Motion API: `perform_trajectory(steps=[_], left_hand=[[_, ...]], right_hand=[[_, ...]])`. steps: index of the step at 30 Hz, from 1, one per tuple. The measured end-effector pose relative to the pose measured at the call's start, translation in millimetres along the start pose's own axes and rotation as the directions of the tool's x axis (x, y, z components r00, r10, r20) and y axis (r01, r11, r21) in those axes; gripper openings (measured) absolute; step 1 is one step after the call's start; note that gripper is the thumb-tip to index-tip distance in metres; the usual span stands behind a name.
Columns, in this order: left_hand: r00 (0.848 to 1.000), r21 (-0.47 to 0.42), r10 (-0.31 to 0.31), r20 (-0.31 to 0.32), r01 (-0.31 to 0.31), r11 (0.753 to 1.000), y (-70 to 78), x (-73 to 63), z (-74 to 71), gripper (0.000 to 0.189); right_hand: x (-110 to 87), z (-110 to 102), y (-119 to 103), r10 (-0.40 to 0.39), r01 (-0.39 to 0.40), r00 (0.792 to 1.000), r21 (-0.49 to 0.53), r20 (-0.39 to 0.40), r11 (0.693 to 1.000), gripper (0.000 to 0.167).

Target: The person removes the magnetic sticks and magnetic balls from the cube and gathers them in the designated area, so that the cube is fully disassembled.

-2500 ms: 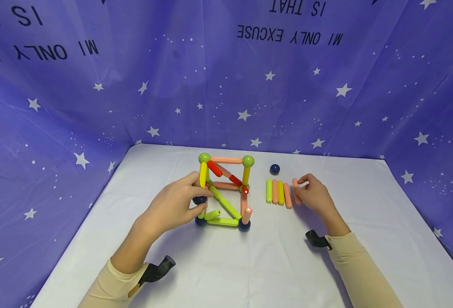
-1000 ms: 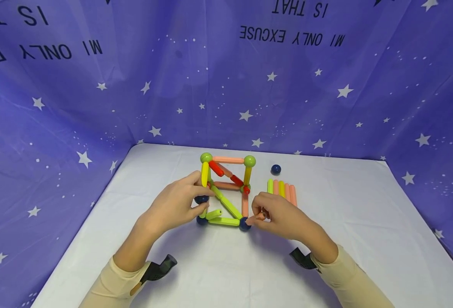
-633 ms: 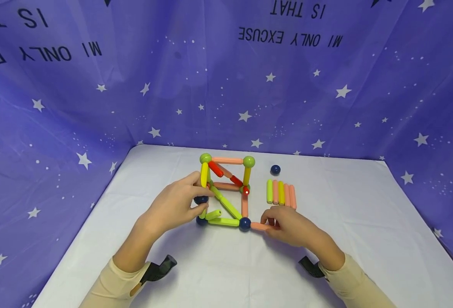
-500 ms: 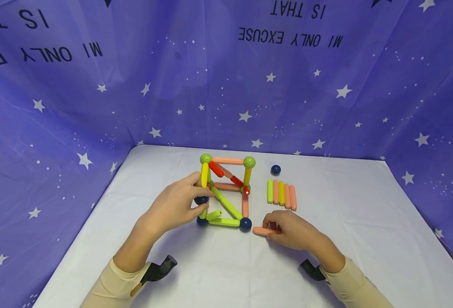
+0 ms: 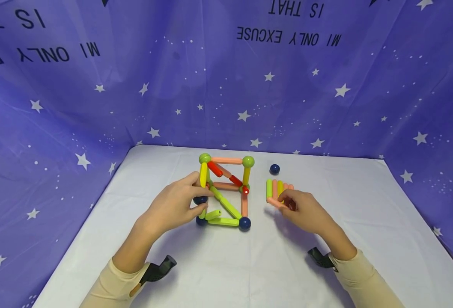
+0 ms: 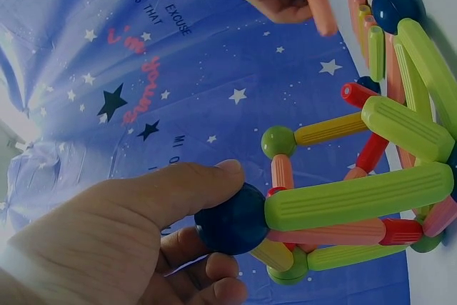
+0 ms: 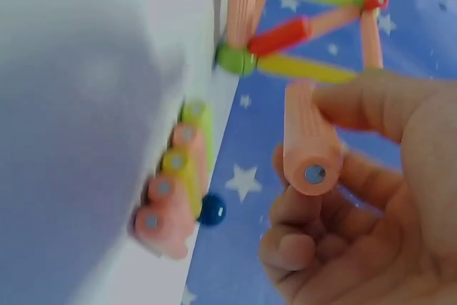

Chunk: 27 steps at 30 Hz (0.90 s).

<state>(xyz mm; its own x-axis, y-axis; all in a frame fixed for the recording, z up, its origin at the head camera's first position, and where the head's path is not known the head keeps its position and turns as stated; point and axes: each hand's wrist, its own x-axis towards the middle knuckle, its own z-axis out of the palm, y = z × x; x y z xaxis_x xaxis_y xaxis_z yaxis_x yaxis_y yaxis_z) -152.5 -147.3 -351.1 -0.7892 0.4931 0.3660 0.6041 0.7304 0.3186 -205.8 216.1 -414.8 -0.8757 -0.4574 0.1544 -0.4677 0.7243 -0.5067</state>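
Observation:
A cube-like frame of magnetic sticks and balls [image 5: 227,205] stands on the white table, with green balls at the back and dark blue ones in front. My left hand [image 5: 172,209] pinches a dark blue ball [image 6: 232,219] at the frame's upper front left corner; a green stick [image 6: 357,196] joins that ball. Between thumb and fingers of my right hand [image 5: 307,211] is a salmon-pink magnetic stick [image 7: 313,144], its metal end facing the right wrist camera. It hovers over the near ends of a row of sticks [image 5: 275,187], coloured green, salmon and yellow. My right hand partly hides this row.
A loose dark blue ball [image 5: 274,169] lies behind the row. The frame's front right blue ball [image 5: 244,223] sits on the table [image 5: 226,269]. A purple star-patterned cloth [image 5: 226,77] hangs around the table's back and sides.
My right hand straightened the row's end stick, then pulled a salmon stick off the frame's front right ball and carried it right, over to the row. My left hand kept its hold.

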Motion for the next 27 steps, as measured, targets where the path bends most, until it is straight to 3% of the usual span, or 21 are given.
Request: perform_trajectory(steps=[3,6,12,17,23,27], left_hand=[[1.0,0.006,-0.004,0.001,0.004,1.0,-0.1,0.1,-0.2,0.021],[1.0,0.004,-0.008,0.004,0.008,1.0,0.1,0.0,-0.4,0.021],[1.0,-0.002,-0.003,0.0,0.003,1.0,0.3,0.1,-0.7,0.02],[1.0,-0.005,0.01,-0.004,-0.01,1.0,0.7,0.8,-0.3,0.02],[1.0,-0.009,0.001,0.007,-0.001,1.0,0.9,1.0,-1.4,0.021],[1.0,-0.012,-0.003,0.026,0.003,1.0,0.9,0.6,-1.4,0.022]], right_hand=[[6.6,-6.6,15.2,0.126,-0.127,0.989,-0.001,-0.072,0.992,0.015],[12.0,-11.8,32.6,0.241,-0.246,0.963,-0.026,-0.118,0.969,0.021],[19.2,-15.1,55.9,0.403,-0.412,0.909,-0.083,-0.106,0.907,0.03],[22.1,-9.6,64.7,0.446,-0.45,0.893,-0.094,-0.06,0.888,0.026],[27.1,-8.0,66.4,0.433,-0.438,0.899,-0.107,-0.067,0.893,0.021],[30.9,-8.9,56.9,0.425,-0.434,0.901,-0.144,-0.094,0.889,0.027]])
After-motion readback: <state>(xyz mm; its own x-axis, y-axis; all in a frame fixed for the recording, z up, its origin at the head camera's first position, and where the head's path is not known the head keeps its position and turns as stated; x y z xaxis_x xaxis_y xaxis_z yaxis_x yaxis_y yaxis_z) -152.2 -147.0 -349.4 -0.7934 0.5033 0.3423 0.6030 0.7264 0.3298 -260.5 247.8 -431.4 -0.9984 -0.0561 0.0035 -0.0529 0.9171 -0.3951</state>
